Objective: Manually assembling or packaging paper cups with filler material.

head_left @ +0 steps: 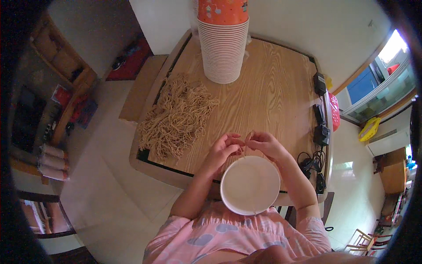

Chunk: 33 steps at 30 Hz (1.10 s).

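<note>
A white paper bowl (249, 185) sits at the near edge of the wooden table (268, 97), right in front of me. Just beyond its far rim, my left hand (224, 147) and my right hand (263, 144) meet, fingertips pinching a thin tan cord (246, 140) between them. A strand of the cord runs down across the bowl toward me. A large loose pile of tan cord pieces (178, 116) lies on the table's left side, apart from my left hand.
A tall stack of paper bowls (223, 46) with an orange top stands at the table's far middle. Black power adapters and cables (320, 132) lie along the right edge beside a red object (334, 110). A cardboard box (140, 90) is left of the table.
</note>
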Each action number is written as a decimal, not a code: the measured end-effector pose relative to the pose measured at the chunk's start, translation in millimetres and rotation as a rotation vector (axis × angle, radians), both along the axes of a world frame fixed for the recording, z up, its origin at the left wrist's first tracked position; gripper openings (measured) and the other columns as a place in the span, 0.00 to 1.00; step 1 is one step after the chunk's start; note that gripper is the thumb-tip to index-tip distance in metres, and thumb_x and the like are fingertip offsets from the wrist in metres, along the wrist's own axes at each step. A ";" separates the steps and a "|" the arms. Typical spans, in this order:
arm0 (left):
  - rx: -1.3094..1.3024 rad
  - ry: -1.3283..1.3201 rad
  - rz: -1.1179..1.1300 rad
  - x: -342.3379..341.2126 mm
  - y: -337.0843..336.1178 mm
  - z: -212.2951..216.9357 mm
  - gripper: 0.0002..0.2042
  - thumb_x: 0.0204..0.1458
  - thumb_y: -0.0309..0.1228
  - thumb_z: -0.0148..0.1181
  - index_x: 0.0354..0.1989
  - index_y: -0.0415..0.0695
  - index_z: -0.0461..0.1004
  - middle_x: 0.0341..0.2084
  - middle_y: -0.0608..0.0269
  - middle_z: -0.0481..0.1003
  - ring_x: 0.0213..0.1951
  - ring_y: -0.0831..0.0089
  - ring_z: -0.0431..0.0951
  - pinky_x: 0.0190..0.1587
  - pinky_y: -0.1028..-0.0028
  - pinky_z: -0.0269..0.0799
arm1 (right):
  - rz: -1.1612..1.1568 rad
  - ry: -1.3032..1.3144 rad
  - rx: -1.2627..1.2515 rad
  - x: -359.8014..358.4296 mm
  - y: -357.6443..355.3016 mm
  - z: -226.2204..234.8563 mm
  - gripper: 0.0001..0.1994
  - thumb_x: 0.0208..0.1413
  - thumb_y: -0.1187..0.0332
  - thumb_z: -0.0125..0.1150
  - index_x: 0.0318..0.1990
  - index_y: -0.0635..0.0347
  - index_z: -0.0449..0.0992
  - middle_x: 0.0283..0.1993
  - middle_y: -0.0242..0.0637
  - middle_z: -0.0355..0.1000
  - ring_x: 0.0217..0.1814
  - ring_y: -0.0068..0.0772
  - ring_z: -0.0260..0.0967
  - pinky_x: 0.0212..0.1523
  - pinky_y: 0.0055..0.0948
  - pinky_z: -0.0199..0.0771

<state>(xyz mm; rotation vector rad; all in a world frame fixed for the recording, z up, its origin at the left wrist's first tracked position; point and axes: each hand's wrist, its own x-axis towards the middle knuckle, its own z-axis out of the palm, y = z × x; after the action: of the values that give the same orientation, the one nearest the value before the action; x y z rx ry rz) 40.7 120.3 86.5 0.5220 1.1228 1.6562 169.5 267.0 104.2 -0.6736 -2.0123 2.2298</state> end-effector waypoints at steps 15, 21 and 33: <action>-0.105 0.138 -0.046 6.3 23.6 -3.3 0.05 0.47 0.27 0.60 0.31 0.38 0.75 0.25 0.65 0.75 0.29 0.80 0.74 0.34 0.80 0.69 | -0.182 0.118 0.065 1.7 5.7 5.8 0.03 0.50 0.71 0.58 0.30 0.61 0.73 0.27 0.26 0.68 0.31 0.16 0.62 0.34 0.17 0.61; -0.094 0.270 -0.012 2.0 25.1 -2.6 0.05 0.47 0.26 0.59 0.30 0.38 0.75 0.24 0.64 0.76 0.29 0.78 0.75 0.36 0.78 0.70 | -0.428 0.138 0.029 0.8 23.5 7.6 0.05 0.50 0.67 0.59 0.29 0.58 0.73 0.25 0.22 0.67 0.31 0.17 0.62 0.32 0.19 0.60; -0.150 0.295 -0.049 -1.2 20.6 10.2 0.05 0.47 0.26 0.60 0.29 0.37 0.75 0.22 0.64 0.75 0.26 0.80 0.73 0.32 0.80 0.69 | 0.221 0.213 1.075 -5.3 10.2 52.9 0.06 0.45 0.74 0.58 0.33 0.60 0.70 0.33 0.39 0.67 0.37 0.43 0.67 0.36 0.36 0.69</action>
<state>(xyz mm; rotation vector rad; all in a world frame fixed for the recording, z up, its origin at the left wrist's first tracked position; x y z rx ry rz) 39.5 141.0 96.7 0.7071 1.4251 1.4702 164.2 277.2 157.2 -0.0803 -2.7415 0.8896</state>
